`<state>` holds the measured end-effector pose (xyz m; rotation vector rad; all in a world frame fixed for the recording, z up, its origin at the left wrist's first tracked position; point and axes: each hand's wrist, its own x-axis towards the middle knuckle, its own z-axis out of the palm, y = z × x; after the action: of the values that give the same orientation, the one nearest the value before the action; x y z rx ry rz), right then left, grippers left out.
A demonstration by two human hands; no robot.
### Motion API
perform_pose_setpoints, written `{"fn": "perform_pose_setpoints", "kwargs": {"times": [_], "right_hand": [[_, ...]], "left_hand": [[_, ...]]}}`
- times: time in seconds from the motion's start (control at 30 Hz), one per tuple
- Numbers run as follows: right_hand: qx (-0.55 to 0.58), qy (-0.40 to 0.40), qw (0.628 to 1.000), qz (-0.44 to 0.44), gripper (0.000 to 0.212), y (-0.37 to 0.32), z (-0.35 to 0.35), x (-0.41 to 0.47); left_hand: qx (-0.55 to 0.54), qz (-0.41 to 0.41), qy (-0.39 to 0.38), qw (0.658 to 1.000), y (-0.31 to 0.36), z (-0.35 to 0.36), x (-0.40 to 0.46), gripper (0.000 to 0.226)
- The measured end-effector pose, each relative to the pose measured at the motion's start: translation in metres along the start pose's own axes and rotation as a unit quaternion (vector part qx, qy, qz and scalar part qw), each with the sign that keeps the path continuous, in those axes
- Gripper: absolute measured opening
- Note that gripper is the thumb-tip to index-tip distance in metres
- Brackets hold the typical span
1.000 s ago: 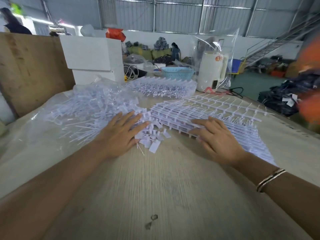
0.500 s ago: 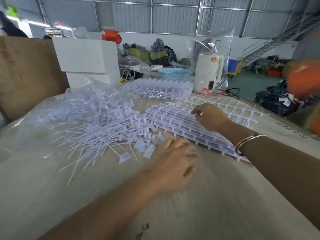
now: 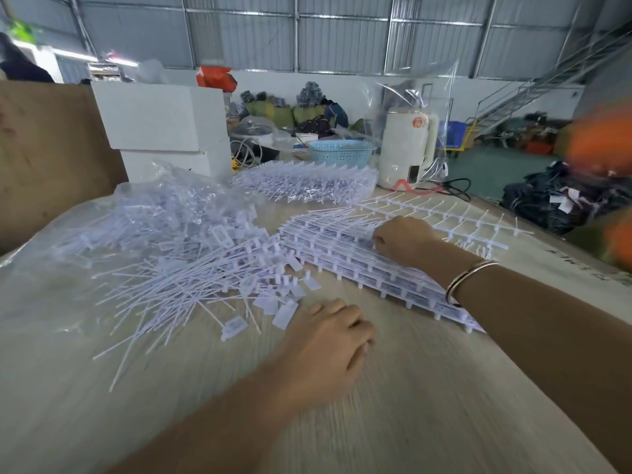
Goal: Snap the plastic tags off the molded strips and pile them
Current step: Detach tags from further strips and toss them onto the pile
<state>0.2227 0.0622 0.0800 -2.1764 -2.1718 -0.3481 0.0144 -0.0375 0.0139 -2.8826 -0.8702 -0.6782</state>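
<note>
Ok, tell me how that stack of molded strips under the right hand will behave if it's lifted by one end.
The stack of molded strips is thin, open plastic lattice, so it will probably sag and feel light. Its layers look loose, so they may slide apart. The right hand touches only the top, so the lower strips would likely stay behind.

Pale wood-grain tabletop (image 3: 427, 415). Left: clear plastic sheet (image 3: 41, 268) under a heap of loose white tags (image 3: 178, 268). Centre-right: stack of molded strips (image 3: 342, 248), single strip (image 3: 444, 213) behind it. Far side: another strip bundle (image 3: 307, 183), white boxes (image 3: 160, 131), blue basket (image 3: 338, 152), white appliance (image 3: 407, 148). Left hand (image 3: 325, 343) resting on bare wood near the tags.
</note>
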Motion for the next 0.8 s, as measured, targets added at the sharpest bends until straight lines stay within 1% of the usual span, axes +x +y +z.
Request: {"fn": "perform_pose_setpoints", "kwargs": {"times": [0.1,0.17,0.2,0.23,0.3,0.43,0.57,0.6,0.63,0.73,0.8], "right_hand": [[0.099,-0.002,0.995,0.018,0.030,0.009,0.001,0.003],[0.118,-0.024,0.991,0.051,0.027,0.012,0.001,0.003],[0.133,-0.042,0.986,0.088,0.030,0.011,0.002,0.005],[0.131,-0.056,0.984,0.109,0.033,0.010,0.006,0.005],[0.094,-0.086,0.986,0.103,0.032,0.008,0.008,0.005],[0.071,-0.097,0.986,0.115,0.035,0.019,0.010,0.020],[0.021,-0.088,0.988,0.122,0.029,0.028,0.014,0.026],[0.015,-0.070,0.990,0.125,0.028,0.027,0.013,0.025],[0.003,-0.036,0.992,0.119,0.029,0.027,0.013,0.024],[-0.026,0.117,0.985,0.123,0.037,0.027,0.012,0.021],[-0.042,0.178,0.974,0.135,0.041,0.030,0.009,0.022]], "left_hand": [[-0.009,-0.003,0.001,1.000,0.001,0.000,0.000,0.024],[-0.023,-0.006,0.001,1.000,0.001,0.000,-0.001,0.023],[-0.029,-0.007,0.001,1.000,0.001,0.000,-0.001,0.023],[-0.031,-0.007,0.000,0.999,0.001,-0.001,-0.001,0.023],[-0.035,-0.007,-0.003,0.999,0.002,-0.001,-0.002,0.024],[-0.037,-0.007,-0.004,0.999,0.003,-0.002,-0.002,0.024],[-0.041,-0.005,-0.002,0.999,0.002,-0.001,-0.002,0.022],[-0.043,-0.005,-0.002,0.999,0.002,-0.001,-0.003,0.022],[-0.043,-0.004,0.000,0.999,0.002,-0.001,-0.003,0.022],[-0.045,-0.005,0.002,0.999,0.001,0.001,-0.004,0.023],[-0.061,-0.016,0.000,0.998,0.000,0.001,-0.004,0.023]]}}
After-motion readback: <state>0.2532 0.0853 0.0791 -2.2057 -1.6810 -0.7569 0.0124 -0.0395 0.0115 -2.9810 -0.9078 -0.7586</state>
